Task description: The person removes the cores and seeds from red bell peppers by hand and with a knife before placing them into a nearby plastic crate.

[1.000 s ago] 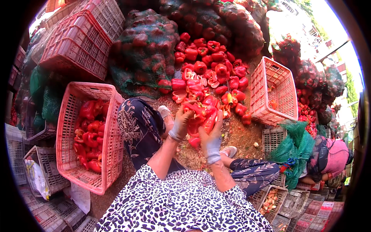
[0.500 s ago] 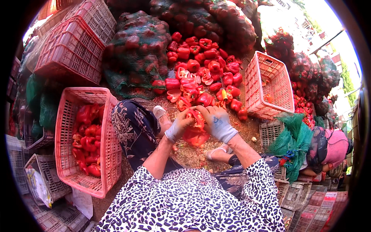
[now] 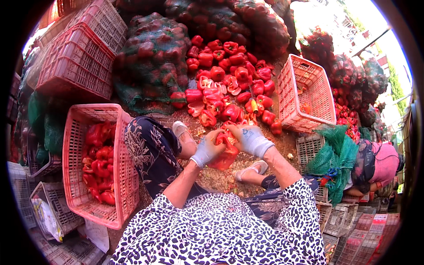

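Note:
Both my hands wear pale gloves and are closed around a red bell pepper (image 3: 224,158) that looks opened up, between my knees. My left hand (image 3: 206,149) grips its left side, while my right hand (image 3: 250,139) holds the upper right edge, partly hiding it. Just beyond my hands lies a pile of red bell peppers (image 3: 242,75), some whole, some cut open. A knife with a yellow handle (image 3: 254,106) rests on that pile, near my right hand. To my left, a pink plastic crate (image 3: 125,176) contains cut red pepper pieces (image 3: 102,165).
Another pink crate (image 3: 329,99), with a few scraps inside, stands tilted at the far right. Mesh sacks of peppers (image 3: 154,57) are heaped behind the pile. Stacked crates (image 3: 75,57) rise at far left. Green netting (image 3: 338,161) lies to the right, near a bent-over person in pink (image 3: 382,163).
My hands have shifted slightly, and the pepper between them has turned, now showing more of its smooth outer skin. The view has moved a little. The knife remains on the pile.

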A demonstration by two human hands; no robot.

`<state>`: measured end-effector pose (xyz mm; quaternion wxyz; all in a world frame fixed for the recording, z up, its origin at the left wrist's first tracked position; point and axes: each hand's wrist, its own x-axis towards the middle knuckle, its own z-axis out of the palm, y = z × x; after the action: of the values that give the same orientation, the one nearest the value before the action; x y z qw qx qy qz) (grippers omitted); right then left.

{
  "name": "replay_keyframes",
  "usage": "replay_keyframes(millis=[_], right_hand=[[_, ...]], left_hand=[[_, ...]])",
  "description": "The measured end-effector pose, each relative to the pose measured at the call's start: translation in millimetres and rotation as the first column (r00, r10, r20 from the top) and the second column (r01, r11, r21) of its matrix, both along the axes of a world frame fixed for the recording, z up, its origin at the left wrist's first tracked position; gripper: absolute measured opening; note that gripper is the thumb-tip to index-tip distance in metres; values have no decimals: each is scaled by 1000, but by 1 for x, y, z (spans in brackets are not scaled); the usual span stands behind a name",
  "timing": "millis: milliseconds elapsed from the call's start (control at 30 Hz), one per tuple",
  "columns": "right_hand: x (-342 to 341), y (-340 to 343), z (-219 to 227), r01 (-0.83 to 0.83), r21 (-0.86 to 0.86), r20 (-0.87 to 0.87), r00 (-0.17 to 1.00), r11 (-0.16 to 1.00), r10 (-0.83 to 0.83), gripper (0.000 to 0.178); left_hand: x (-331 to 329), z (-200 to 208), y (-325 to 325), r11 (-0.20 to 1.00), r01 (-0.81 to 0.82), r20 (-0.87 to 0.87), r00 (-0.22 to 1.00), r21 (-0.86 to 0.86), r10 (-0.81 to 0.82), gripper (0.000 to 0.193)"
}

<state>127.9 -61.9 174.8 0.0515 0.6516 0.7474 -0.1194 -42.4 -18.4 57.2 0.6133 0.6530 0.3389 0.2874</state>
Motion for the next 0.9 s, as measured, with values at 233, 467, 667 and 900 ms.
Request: replay_keyframes(millis=[233, 467, 667, 900], right_hand=[[-2, 4, -30, 13, 157, 57, 998, 988, -23, 42], [-25, -3, -86, 566, 224, -476, 774, 793, -417, 38], [-9, 30, -95, 824, 46, -877, 303, 564, -372, 38], [18, 29, -52, 910, 208, -974, 228, 360, -12, 35]], left_hand=[[5, -2, 12, 946, -55, 130, 986, -320, 102, 37], [6, -10, 26, 905, -127, 184, 959, -407, 217, 33], [11, -3, 19, 951, -73, 35, 995, -301, 88, 28], [-50, 85, 64, 885, -369, 410, 788, -284, 460, 35]])
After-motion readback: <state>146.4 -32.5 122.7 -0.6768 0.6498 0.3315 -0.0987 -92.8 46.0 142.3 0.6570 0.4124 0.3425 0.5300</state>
